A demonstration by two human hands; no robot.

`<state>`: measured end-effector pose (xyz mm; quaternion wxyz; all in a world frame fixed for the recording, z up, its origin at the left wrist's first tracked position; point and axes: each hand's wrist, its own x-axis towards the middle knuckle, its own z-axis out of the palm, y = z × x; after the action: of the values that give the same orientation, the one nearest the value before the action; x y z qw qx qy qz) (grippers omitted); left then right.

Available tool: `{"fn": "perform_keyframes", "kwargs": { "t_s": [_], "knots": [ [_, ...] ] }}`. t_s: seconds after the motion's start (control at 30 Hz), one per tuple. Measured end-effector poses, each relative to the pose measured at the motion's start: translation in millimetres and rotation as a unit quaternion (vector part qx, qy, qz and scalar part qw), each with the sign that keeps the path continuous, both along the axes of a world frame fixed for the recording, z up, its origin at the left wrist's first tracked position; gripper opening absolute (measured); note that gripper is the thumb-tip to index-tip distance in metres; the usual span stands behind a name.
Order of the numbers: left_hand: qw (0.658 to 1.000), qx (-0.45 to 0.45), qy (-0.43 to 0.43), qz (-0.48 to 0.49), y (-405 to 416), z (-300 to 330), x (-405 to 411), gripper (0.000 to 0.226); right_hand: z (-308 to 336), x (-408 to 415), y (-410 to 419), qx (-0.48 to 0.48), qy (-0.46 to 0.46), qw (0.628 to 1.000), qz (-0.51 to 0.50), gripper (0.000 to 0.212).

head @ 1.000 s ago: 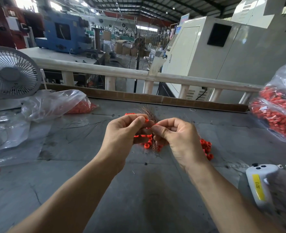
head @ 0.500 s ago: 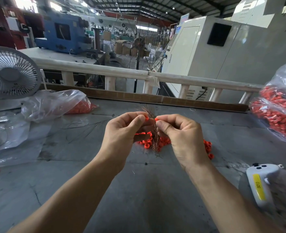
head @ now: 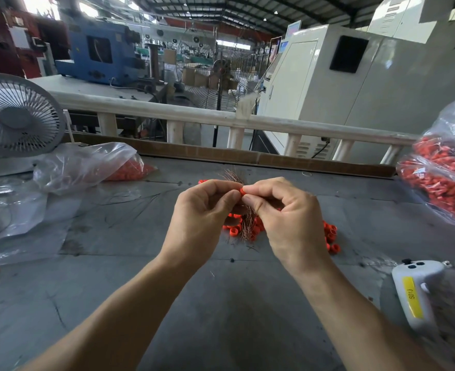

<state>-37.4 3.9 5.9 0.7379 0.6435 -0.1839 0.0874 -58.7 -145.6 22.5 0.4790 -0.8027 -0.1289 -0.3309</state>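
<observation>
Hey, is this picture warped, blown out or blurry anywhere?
Head view: the wide-angle lens bows the white railing; daylight blows out the upper-left windows; the left hand gripping thin copper wires and the right hand pinching a small orange ring look sharp.

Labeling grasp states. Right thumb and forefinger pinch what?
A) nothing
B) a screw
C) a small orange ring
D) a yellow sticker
C: the right hand pinches a small orange ring at its fingertips, beside the copper wire bundle gripped by the left hand.
</observation>
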Motion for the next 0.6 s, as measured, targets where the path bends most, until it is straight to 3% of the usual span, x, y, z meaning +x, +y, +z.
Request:
{"fn": "perform_keyframes", "kwargs": {
  "t_s": [0.3, 0.6],
  "knots": [
    [1.0, 0.016, -0.015, 0.017, 0.0, -2.8, 1.0, 0.017, 0.6, -0.2, -0.1, -0.034, -0.022, 0.999, 0.004, 0.012],
    [0.987, -0.101, 0.122, -0.031, -5.7, 0.0, -1.7, 0.015, -1.8, -0.5, 2.9, -0.148, -0.041, 0.987, -0.05, 0.018]
  ]
}}
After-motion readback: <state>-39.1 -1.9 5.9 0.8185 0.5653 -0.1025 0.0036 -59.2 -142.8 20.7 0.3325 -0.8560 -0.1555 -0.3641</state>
